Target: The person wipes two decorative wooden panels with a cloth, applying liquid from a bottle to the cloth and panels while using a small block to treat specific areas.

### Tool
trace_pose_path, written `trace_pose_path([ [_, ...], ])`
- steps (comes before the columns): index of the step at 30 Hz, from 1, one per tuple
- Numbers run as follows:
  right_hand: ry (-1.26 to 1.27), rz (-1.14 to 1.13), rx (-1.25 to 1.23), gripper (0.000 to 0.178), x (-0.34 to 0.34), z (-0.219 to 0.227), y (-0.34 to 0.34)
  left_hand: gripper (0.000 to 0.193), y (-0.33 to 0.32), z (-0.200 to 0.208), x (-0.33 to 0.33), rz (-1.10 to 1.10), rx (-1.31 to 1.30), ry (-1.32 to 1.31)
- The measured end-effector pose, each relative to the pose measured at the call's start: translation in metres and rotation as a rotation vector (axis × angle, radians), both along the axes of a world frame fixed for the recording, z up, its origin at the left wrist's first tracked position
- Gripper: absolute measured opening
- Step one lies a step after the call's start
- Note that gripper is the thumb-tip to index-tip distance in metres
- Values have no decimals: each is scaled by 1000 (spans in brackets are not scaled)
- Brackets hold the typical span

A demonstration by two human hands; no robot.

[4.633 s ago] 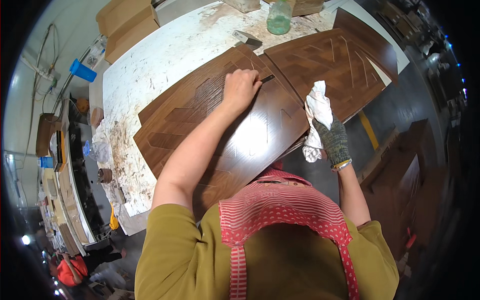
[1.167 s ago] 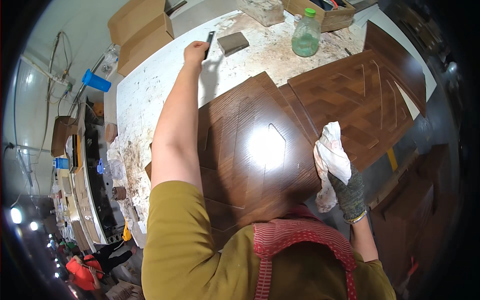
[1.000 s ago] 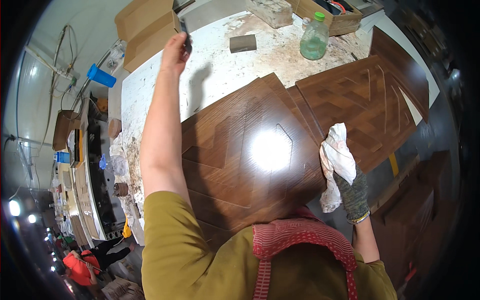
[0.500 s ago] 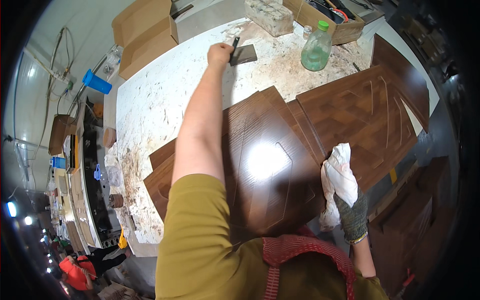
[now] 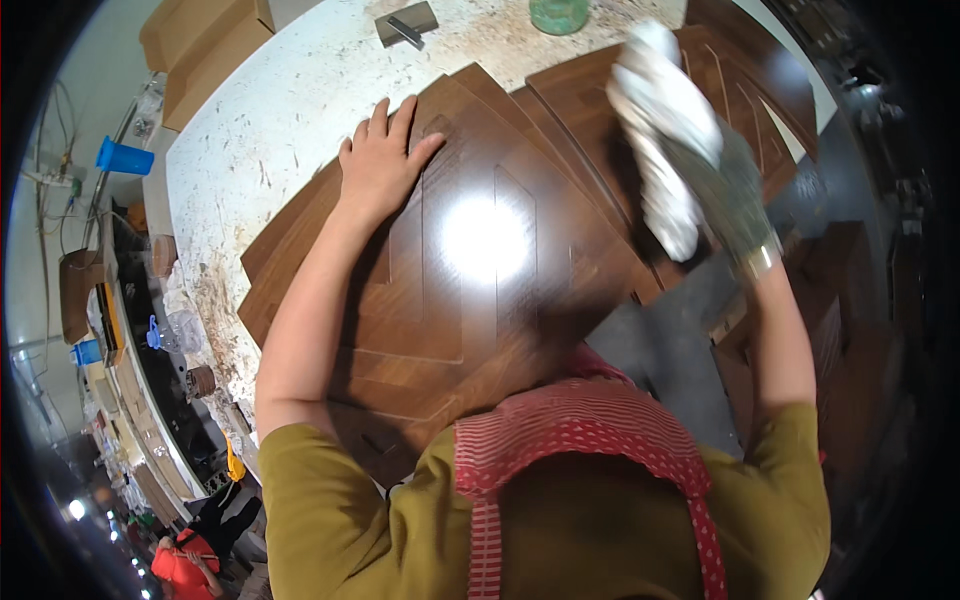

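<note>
My bare left hand [image 5: 380,168] lies with fingers spread on the upper left edge of a glossy dark brown wooden panel [image 5: 570,320] with grooved lines. My right hand [image 5: 738,195], in a grey knitted glove, grips a bunched white cloth [image 5: 665,125], blurred by motion. The cloth hangs over a second brown panel [image 5: 575,105] on the right; whether it touches that panel I cannot tell. Beyond my left hand, a small dark tool [image 5: 405,33] rests on a flat grey-brown piece [image 5: 425,14] on the table.
The stained white table [image 5: 225,180] carries several stacked panels. A green bottle [image 5: 558,14] stands at the far edge of view. An open cardboard box [image 5: 205,50] and a blue cup [image 5: 124,156] are at the left. Farther off, a person in orange [image 5: 185,568] appears at the lower left.
My left hand has let go of the small tool and come back onto the near panel, fingers spread. My right hand has moved forward with the cloth. The view has shifted.
</note>
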State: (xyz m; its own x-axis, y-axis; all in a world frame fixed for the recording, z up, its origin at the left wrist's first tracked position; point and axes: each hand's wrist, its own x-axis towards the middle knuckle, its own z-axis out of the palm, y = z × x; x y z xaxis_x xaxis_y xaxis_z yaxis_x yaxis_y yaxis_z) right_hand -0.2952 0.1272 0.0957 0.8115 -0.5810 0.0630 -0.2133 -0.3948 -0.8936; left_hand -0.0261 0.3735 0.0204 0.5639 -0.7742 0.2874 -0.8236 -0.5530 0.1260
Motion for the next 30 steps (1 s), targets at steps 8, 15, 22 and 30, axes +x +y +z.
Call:
trace_pose_path([
  [8, 71, 615, -942, 46, -7, -29, 75, 54, -1, -4, -14, 132, 40, 97],
  [15, 948, 671, -369, 30, -162, 30, 11, 53, -17, -1, -16, 101, 38, 42],
  [22, -30, 234, -996, 45, 7, 0, 74, 53, -21, -1, -16, 80, 52, 78],
  [30, 906, 651, -267, 35, -105, 43, 91, 53, -8, -1, -14, 111, 80, 103],
])
